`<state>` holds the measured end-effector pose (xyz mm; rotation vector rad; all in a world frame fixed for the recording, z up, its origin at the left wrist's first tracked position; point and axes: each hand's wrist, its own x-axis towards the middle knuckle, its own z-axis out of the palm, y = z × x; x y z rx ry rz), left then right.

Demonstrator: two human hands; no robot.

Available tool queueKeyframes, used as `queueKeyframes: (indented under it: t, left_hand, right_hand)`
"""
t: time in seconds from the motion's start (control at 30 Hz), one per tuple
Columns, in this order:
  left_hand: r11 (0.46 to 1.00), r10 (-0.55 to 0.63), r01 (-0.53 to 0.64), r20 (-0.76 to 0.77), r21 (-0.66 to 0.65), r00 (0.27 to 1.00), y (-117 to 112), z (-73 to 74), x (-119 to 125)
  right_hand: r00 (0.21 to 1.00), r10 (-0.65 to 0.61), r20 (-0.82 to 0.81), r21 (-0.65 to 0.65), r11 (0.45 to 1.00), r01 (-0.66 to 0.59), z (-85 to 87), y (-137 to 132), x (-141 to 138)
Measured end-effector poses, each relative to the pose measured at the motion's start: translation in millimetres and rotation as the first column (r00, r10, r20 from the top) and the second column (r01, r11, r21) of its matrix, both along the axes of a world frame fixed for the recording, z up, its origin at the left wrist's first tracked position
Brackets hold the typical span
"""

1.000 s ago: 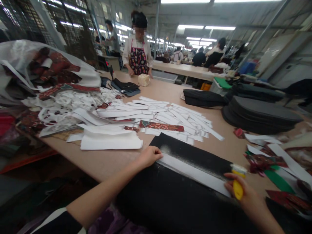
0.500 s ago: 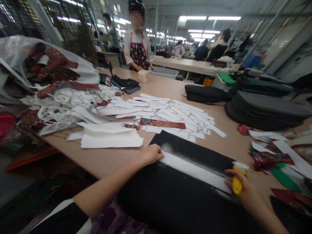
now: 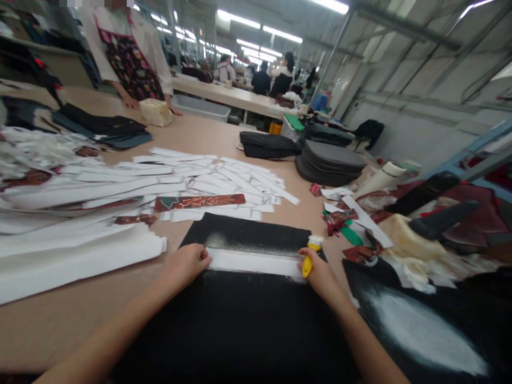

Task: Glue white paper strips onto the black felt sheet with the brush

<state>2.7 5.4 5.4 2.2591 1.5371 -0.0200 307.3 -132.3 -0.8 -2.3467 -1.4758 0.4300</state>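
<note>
A white strip [image 3: 256, 263] lies across a black sheet [image 3: 248, 314] in front of me, just below a band of whitish specks. At the strip's left end, my left hand [image 3: 196, 258] has its thumb and fingers pinched together on the edge. My right hand [image 3: 318, 269] is closed around a yellow-handled brush [image 3: 307, 265] with pale bristles pointing away from me. Its fingertips also touch the strip's right end. Beyond the black sheet lies a patterned red-brown strip [image 3: 200, 201], on top of many loose white strips [image 3: 224, 178].
Folded white sheets [image 3: 80, 261] lie at left. Stacked dark pieces [image 3: 330, 160] and a folded black bundle [image 3: 270, 144] stand farther back. Scraps [image 3: 340, 218] and a black piece smeared white [image 3: 424, 330] are at right. A person in a patterned apron [image 3: 130, 64] stands across the table [image 3: 200, 133].
My view has swung to the right, bringing more of the right side into sight. Both hands stay at the ends of the white strip, and the brush remains in the right one.
</note>
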Motion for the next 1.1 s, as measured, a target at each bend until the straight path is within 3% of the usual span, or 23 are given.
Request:
queueKeyframes:
  t: [0.2,0.43,0.63,0.73,0.8,0.9,0.97,1.03,1.1]
  left_hand:
    - [1.0,0.0,0.0,0.013,-0.012,1.0,0,-0.9,-1]
    - [1.0,-0.005,0.005,0.009,-0.002,1.0,-1,-0.5,-1]
    - [0.987,-0.087,0.094,-0.053,0.131,0.995,-7,1.8,-1]
    - [0.933,-0.116,0.153,-0.13,0.327,0.985,-19,4.7,5]
    - [0.868,-0.202,0.24,-0.133,0.435,0.97,-29,2.0,12]
    - [0.773,-0.428,0.413,-0.085,0.482,0.9,-44,-12.8,24]
    - [0.737,-0.494,0.457,-0.066,0.498,0.867,-50,-26.6,27]
    - [0.716,-0.493,0.448,-0.066,0.535,0.868,-52,-39.6,26]
    - [0.687,-0.489,0.436,-0.074,0.582,0.869,-52,-48.8,24]
  right_hand:
    - [0.997,-0.027,0.077,-0.029,0.999,0.03,0.5,2,-2]
    - [0.98,0.024,0.199,-0.135,0.991,0.003,3.7,9,-8]
    - [0.903,0.156,0.401,-0.195,0.977,-0.082,6.2,8,-10]
    - [0.776,0.18,0.605,-0.134,0.983,-0.124,10.3,8,-15]
    - [0.728,0.21,0.652,-0.036,0.969,-0.246,10.5,10,-30]
    - [0.737,0.397,0.547,0.105,0.841,-0.531,2.8,13,-68]
    - [0.719,0.516,0.466,0.164,0.748,-0.643,-7.5,13,-89]
    - [0.723,0.532,0.441,0.203,0.726,-0.657,-18.9,9,-91]
    - [0.764,0.447,0.466,0.239,0.768,-0.595,-27.0,-2,-73]
